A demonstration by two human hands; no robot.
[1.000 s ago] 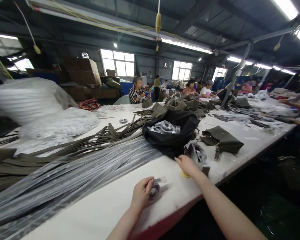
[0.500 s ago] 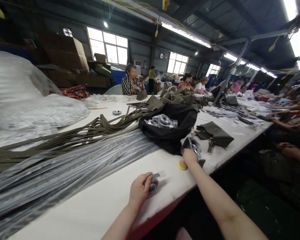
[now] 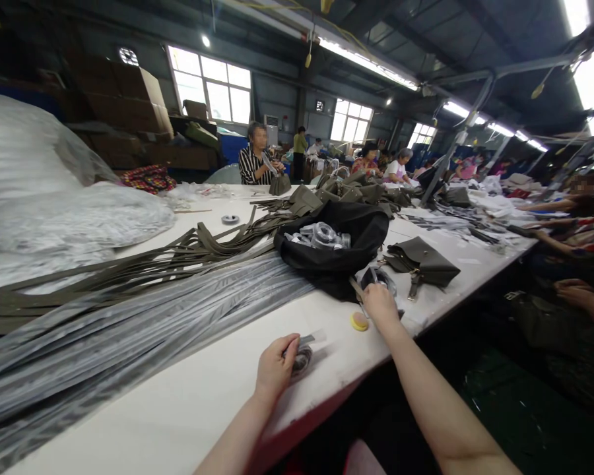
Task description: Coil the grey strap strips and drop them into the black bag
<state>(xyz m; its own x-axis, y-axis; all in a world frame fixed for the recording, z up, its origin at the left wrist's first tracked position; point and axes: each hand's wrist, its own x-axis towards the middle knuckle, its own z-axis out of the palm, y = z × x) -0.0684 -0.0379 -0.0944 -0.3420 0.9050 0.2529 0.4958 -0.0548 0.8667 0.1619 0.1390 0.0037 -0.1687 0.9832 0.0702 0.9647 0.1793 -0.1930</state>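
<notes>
Two bare hands are ours to list, both over one white table [image 3: 178,396]. Item: left hand [image 3: 273,366], near the table's front edge, its grip pressed together at thumb and fingertips, pinching a small coiled strap [image 3: 301,361]; we note a grey end with a clear tip jutting past the fingers, the coil itself just below them. Item: right hand [image 3: 380,305], reaching farther in, at a clear-wrapped bundle [image 3: 390,282] beside the black sack [image 3: 327,264]; a thin tan strip [image 3: 357,290] shows by its fingers, but we cannot tell whether this grip is closed on anything. Item: one yellow-rimmed disc [image 3: 359,321], lying just beside the right hand, on its left. Item: wrapped coils [image 3: 321,236], several, in the sack's open mouth. Item: one olive handbag [image 3: 426,258], lying to the right of the sack. Item: grey strips [image 3: 143,330] in clear plastic, a long sheaf left of the sack, with loose olive straps [image 3: 198,247] behind. Item: one lone coil [image 3: 230,219], beyond the straps. Item: one pale heap [image 3: 103,218] under clear film, far left. Across the table we enter one person [image 3: 252,165] in stripes, hands at a small olive bag [image 3: 280,185].
</notes>
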